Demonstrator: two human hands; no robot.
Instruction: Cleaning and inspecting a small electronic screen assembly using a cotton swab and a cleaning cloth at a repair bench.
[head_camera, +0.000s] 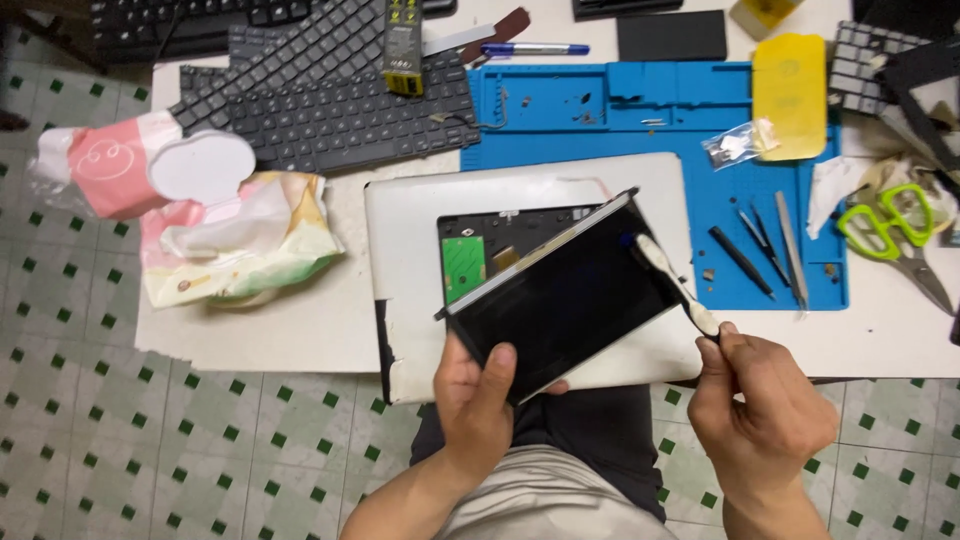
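Observation:
My left hand (478, 400) grips the near corner of a thin black rectangular panel (565, 295) and holds it tilted above a silver laptop body (410, 215). My right hand (765, 410) pinches the handle of a white toothbrush (675, 285), whose bristle head rests against the panel's right edge. Under the lifted panel, an open bay in the laptop shows a green circuit board (463, 268).
A blue repair mat (590, 110) lies behind the laptop with tweezers and picks (765, 250), a yellow card (790, 95) and a small plastic bag. Loose black keyboards (340, 100) sit at back left, wet-wipe packs (240, 235) at left, green scissors (890, 225) at right.

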